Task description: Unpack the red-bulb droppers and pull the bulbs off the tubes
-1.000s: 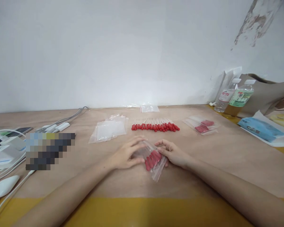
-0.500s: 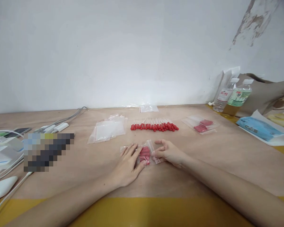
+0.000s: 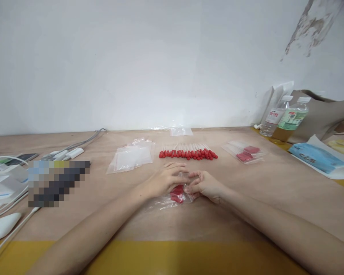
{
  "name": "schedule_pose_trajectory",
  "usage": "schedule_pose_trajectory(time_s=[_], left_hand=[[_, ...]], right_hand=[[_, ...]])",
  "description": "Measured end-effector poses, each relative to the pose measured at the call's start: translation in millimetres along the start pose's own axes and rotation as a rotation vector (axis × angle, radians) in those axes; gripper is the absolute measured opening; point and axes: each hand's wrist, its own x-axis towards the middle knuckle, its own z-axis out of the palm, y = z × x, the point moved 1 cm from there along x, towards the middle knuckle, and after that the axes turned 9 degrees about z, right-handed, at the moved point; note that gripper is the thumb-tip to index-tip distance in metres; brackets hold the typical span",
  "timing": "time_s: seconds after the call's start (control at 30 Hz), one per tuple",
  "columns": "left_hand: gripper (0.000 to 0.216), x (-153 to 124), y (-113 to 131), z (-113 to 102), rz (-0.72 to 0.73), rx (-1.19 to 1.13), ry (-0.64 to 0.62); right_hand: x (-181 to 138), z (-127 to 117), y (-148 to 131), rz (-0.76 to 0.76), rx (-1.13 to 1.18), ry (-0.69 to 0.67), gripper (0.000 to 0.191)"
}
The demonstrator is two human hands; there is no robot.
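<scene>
Since half a second ago, your left hand [image 3: 169,178] slid from bag's far-left part toward its zip edge, next to your right hand [image 3: 206,186]. Clear zip bag [image 3: 177,194] with red-tipped sticks inside lies on bench [image 3: 240,214], under your left hand. Your right thumb and index pinch bag's zip edge. Left fingers reach over bag, nearly meeting right ones; can't tell if they grip. Behind: row of loose red-tipped sticks [image 3: 187,154]. Filled bags [image 3: 248,153] right, flat unfilled bags [image 3: 133,156] left.
</scene>
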Motion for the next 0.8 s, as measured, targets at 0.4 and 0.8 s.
schedule_pose_trajectory(time_s=[0.4,0.8], left_hand=[[0.018,-5,2,9,0.14,0.145,0.1],[0.024,0,7,7,0.19,0.235,-0.039]], right_hand=[[-4,3,-4,0.011,-0.038,-0.031,0.026],[-2,15,-3,0.034,-0.056,0.121,0.019]])
